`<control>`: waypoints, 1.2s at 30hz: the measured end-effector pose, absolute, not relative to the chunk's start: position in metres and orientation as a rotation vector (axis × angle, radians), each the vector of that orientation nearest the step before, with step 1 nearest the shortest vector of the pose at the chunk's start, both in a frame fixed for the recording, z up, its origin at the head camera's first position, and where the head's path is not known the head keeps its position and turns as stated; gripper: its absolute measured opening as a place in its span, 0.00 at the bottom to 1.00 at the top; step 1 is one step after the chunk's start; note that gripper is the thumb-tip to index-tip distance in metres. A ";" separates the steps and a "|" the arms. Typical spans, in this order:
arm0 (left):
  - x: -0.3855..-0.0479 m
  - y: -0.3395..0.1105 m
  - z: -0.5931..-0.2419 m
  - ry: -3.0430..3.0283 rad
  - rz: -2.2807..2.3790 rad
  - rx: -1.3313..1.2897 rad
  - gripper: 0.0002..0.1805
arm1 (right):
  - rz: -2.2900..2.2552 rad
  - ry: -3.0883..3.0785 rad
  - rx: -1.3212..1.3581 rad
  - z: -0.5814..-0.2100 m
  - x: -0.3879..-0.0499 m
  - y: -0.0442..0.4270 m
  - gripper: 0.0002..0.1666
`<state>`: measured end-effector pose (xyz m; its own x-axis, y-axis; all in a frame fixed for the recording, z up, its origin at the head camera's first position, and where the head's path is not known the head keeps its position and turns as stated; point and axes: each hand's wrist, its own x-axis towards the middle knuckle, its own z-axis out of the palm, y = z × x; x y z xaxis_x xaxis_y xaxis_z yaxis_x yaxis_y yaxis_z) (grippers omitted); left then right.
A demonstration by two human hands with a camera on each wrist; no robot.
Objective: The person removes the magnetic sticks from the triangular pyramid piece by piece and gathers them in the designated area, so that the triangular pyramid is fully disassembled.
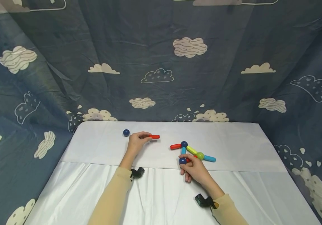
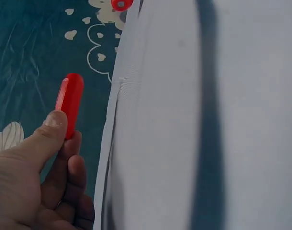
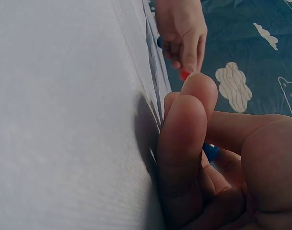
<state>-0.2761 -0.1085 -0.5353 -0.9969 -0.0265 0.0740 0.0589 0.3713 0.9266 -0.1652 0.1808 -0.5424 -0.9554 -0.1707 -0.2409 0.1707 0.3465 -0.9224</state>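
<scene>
Between thumb and fingers my left hand (image 1: 136, 144) pinches a red rod (image 1: 154, 137), held lengthwise to the right; the left wrist view shows the same rod (image 2: 71, 100) sticking up past the thumb. My right hand (image 1: 195, 168) holds the lower dark blue ball (image 1: 182, 161) of a joined figure of rods and balls. A light blue rod (image 1: 183, 150) links it to an upper dark blue ball (image 1: 184, 144), from which another red rod (image 1: 175, 146) and a yellow rod (image 1: 191, 150) extend. The yellow rod meets a green ball (image 1: 200, 155). Fingers partly hide a further red rod.
A loose dark blue ball (image 1: 126, 132) lies left of my left hand, near the back of the white-covered table (image 1: 99, 143). Another light blue rod (image 1: 210, 158) points right from the green ball. A dark cloud-patterned cloth (image 1: 149, 90) hangs behind and at the sides.
</scene>
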 end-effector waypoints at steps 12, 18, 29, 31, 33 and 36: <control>-0.291 -0.102 -0.548 -2.592 -1.537 -0.041 0.11 | -1.622 2.338 -0.001 -0.539 -0.165 0.179 0.27; -0.290 -0.099 -0.548 -2.616 -1.498 -0.034 0.13 | -1.618 2.337 -0.013 -0.539 -0.164 0.180 0.27; -0.289 -0.098 -0.550 -2.576 -1.521 -0.037 0.14 | -1.628 2.339 -0.029 -0.543 -0.166 0.181 0.27; -0.287 -0.098 -0.549 -2.548 -1.528 -0.026 0.14 | -1.629 2.339 -0.028 -0.544 -0.166 0.181 0.27; -0.285 -0.098 -0.549 -2.517 -1.535 -0.027 0.14 | -1.631 2.337 -0.024 -0.545 -0.166 0.181 0.27; -0.280 -0.095 -0.545 -2.504 -1.543 -0.075 0.14 | -1.631 2.336 -0.020 -0.545 -0.165 0.181 0.27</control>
